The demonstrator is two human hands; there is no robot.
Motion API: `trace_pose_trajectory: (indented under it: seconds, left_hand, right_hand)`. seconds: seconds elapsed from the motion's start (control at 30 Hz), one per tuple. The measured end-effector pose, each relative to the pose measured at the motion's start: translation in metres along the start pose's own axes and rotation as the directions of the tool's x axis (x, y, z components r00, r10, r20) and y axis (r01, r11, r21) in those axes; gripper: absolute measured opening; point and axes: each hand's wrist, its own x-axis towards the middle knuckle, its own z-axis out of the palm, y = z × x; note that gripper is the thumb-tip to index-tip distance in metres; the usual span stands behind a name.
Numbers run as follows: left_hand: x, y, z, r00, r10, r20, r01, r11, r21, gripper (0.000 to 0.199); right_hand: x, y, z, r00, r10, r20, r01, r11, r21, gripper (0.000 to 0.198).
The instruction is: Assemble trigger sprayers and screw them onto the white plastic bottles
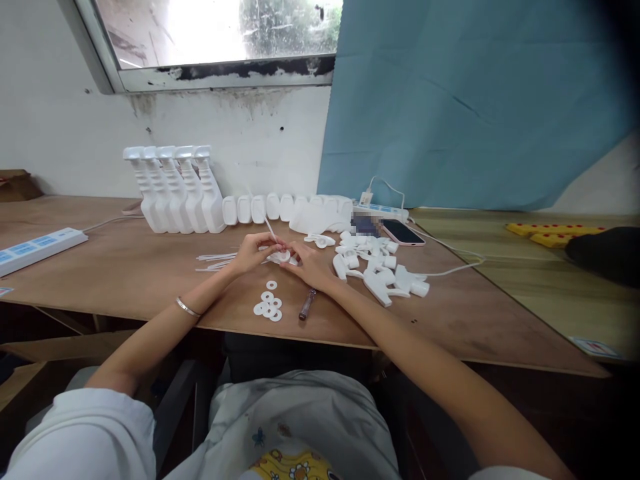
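My left hand (254,253) and my right hand (311,265) meet above the table, fingers closed around a small white sprayer head (284,256). A thin white tube (271,229) stands up from it, tilted away from me. My fingers hide much of the sprayer head. Beside my left hand lies a bunch of white tubes (216,260). Several flat white ring washers (268,305) are spread nearer to me. A small screwdriver (307,305) with a dark handle rests just below my right hand. To its right is a pile of white trigger sprayer heads (376,267).
White spray bottles (184,193) stand at the back left, with more lying in a row (259,209) along the wall. A phone (403,232) and a power strip (384,211) are at the back right. Another power strip (43,248) sits far left.
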Motion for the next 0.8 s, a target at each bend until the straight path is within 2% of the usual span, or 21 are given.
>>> trace_pose_trajectory:
  seconds: [0.4,0.6,0.67,0.8]
  left_hand:
    - [0.0,0.004,-0.003,0.993,0.115,0.024,-0.118,0.968,0.221,0.024]
    - [0.002,0.005,-0.001,0.97,0.234,0.072,-0.241,0.86,0.449,0.02]
    - [0.003,0.005,0.001,0.972,0.226,0.066,-0.229,0.838,0.496,0.018]
    - [0.005,0.005,0.003,0.99,0.138,-0.008,-0.116,0.86,0.496,0.01]
  right_hand:
    - [0.001,0.004,0.003,1.0,-0.01,-0.015,0.011,1.0,0.017,0.031]
    - [0.0,0.006,0.008,0.999,0.032,-0.036,-0.03,0.998,0.048,0.031]
    - [0.0,0.008,0.01,0.998,0.05,-0.038,-0.047,0.997,0.06,0.031]
    - [0.001,0.01,0.013,0.998,0.046,-0.033,-0.043,0.995,0.088,0.035]
